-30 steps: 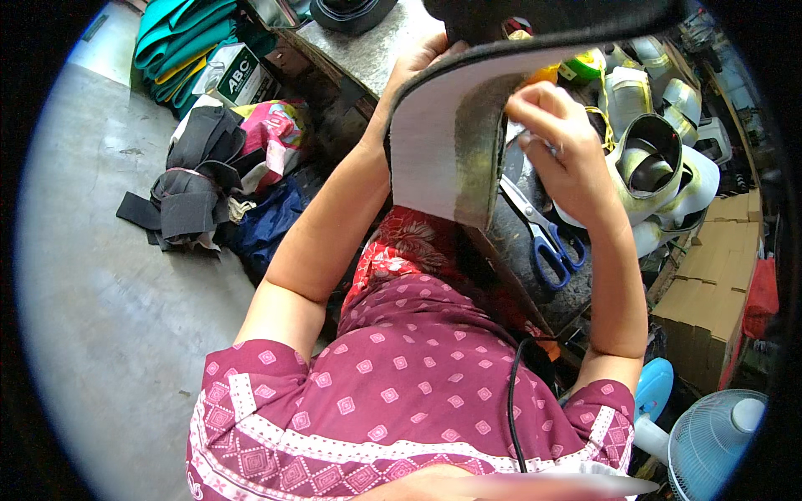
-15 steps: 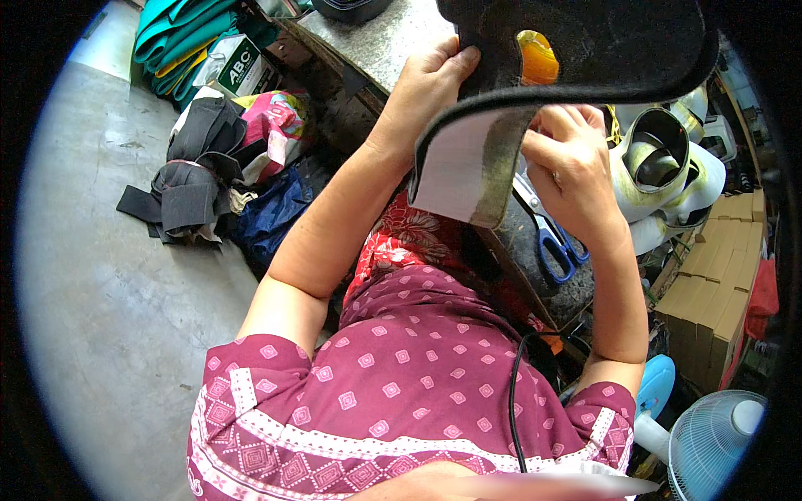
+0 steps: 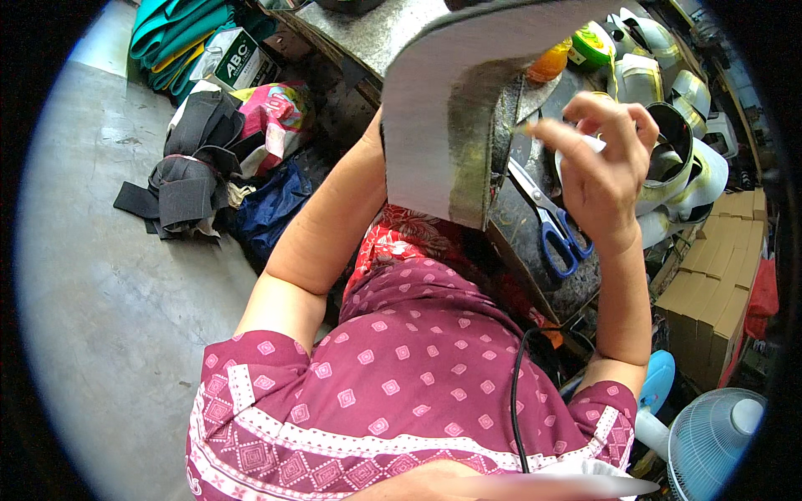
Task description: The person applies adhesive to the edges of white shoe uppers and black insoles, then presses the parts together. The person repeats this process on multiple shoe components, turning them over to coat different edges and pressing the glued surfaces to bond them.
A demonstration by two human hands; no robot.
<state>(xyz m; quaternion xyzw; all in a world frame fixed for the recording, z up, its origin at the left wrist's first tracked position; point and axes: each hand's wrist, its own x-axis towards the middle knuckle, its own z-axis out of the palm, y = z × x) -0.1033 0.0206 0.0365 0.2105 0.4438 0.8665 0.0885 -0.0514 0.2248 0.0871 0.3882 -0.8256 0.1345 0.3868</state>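
A large curved sheet piece (image 3: 426, 134) hangs in front of me, its pale grey inner face toward me and a yellowish stained strip along its right edge. My left forearm (image 3: 334, 200) runs up behind it. The piece hides my left hand, which appears to hold it up, as no other support shows. Beside the stained edge, my right hand (image 3: 610, 154) is raised with its fingers apart. Its index fingertip comes close to that edge; whether they touch I cannot tell. Below on the dark work table (image 3: 576, 292) lie scissors (image 3: 555, 238) with blue handles.
An orange bottle (image 3: 550, 63) and a green-lidded tub (image 3: 591, 46) stand at the back. Rolled pale pieces (image 3: 681, 171) crowd the right, above cardboard boxes (image 3: 710, 275). A fan (image 3: 718, 447) is at lower right. Dark cloth strips (image 3: 188, 192) lie at left.
The sheet piece has turned, showing its pale inner face instead of its black side, and now covers my left hand. My right hand has come off it rightward, fingers opening.
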